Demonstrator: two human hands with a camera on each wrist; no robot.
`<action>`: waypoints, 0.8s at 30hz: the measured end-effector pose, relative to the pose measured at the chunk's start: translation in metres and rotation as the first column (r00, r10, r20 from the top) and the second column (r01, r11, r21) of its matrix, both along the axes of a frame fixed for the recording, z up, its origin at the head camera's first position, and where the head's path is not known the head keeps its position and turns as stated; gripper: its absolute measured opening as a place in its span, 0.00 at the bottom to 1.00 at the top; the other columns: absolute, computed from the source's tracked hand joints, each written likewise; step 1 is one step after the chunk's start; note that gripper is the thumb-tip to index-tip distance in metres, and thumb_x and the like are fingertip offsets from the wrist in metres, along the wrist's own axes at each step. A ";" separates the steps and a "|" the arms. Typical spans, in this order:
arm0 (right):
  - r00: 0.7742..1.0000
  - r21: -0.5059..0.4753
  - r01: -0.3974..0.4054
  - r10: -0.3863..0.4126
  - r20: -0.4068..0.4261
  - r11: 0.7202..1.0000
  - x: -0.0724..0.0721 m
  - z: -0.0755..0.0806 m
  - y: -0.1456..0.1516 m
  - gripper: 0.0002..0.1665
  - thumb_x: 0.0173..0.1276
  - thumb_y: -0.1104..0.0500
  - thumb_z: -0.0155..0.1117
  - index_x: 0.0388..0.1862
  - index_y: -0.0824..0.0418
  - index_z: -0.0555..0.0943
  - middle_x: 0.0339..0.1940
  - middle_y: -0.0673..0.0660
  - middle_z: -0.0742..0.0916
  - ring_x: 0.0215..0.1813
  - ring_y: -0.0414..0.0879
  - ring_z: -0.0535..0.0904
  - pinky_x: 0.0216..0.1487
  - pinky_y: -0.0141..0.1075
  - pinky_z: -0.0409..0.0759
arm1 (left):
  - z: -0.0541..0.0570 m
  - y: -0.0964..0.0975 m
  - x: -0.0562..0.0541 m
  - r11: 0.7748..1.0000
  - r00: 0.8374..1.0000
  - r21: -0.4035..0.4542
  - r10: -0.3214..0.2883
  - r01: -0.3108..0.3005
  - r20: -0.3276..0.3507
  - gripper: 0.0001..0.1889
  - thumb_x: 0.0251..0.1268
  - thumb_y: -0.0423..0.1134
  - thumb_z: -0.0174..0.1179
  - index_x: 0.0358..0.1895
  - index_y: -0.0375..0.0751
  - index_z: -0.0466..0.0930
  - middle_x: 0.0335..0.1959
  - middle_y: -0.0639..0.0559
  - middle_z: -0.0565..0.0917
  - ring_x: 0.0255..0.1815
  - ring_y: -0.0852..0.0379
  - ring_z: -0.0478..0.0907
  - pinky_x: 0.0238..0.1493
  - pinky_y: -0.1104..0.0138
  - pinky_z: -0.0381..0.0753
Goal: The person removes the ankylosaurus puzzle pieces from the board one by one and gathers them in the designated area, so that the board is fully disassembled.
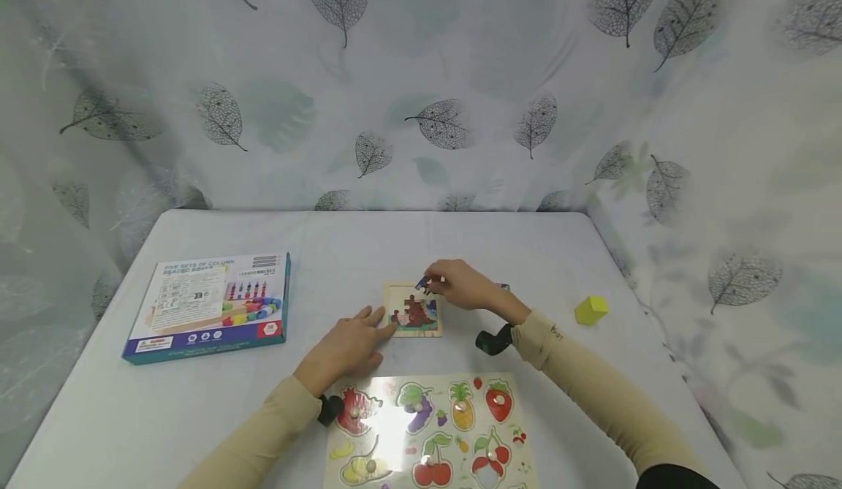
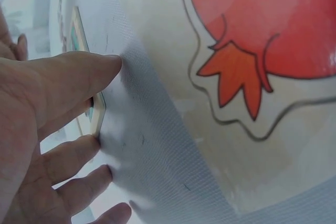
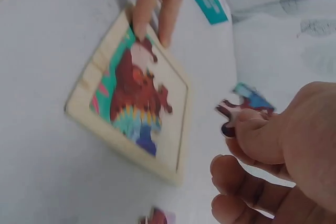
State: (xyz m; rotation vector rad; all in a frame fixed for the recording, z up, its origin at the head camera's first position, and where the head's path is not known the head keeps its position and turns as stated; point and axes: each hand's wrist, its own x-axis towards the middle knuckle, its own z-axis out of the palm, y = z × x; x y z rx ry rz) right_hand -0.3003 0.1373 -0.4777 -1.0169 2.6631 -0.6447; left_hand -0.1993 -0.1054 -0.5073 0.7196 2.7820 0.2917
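A small wooden jigsaw tray (image 1: 413, 333) lies on the table, partly filled with pieces that form a brown-red animal on green. My left hand (image 1: 345, 344) rests at its left side; in the right wrist view, fingertips (image 3: 140, 29) touch the frame and the picture. Those fingers are spread and fairly straight. Above the tray's upper right, my right hand (image 1: 463, 284) pinches a jigsaw piece (image 3: 231, 113) between thumb and finger, apart from the tray. The piece shows blue, dark red and pale pink. Another piece (image 3: 157, 216) lies on the table, cut off by the frame edge.
A fruit-picture peg board (image 1: 395, 430) lies nearest the body, under the left wrist. At left is a flat boxed bead set (image 1: 197, 306). A yellow block (image 1: 590, 310) sits at right. Partly behind the right wrist is a small dark-and-green item (image 1: 503, 286).
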 end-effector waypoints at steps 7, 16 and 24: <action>0.997 0.065 0.057 -0.060 0.052 0.996 -0.002 0.007 0.032 0.08 0.70 0.59 0.67 0.45 0.60 0.82 0.38 0.54 0.90 0.33 0.38 0.80 0.35 0.30 0.77 | 0.002 0.000 0.001 1.000 1.000 0.010 0.000 0.000 -0.004 0.28 0.64 0.40 0.65 0.69 0.48 0.75 0.75 0.39 0.69 0.77 0.35 0.65 0.67 0.40 0.75; 0.993 0.085 0.057 -0.065 0.098 0.995 0.000 -0.008 0.053 0.03 0.69 0.60 0.68 0.40 0.57 0.84 0.36 0.52 0.89 0.33 0.38 0.76 0.37 0.30 0.77 | 0.001 -0.001 0.001 1.000 1.000 0.018 -0.004 0.004 -0.008 0.29 0.63 0.40 0.65 0.69 0.48 0.75 0.75 0.39 0.69 0.76 0.35 0.66 0.67 0.40 0.75; 0.993 0.059 0.061 -0.066 0.095 0.996 -0.001 -0.020 0.061 0.05 0.69 0.60 0.67 0.42 0.58 0.85 0.38 0.52 0.90 0.35 0.38 0.76 0.38 0.30 0.76 | 0.001 -0.002 0.001 1.000 1.000 0.026 -0.001 0.001 -0.001 0.29 0.64 0.40 0.65 0.70 0.48 0.75 0.76 0.39 0.69 0.77 0.35 0.65 0.67 0.40 0.74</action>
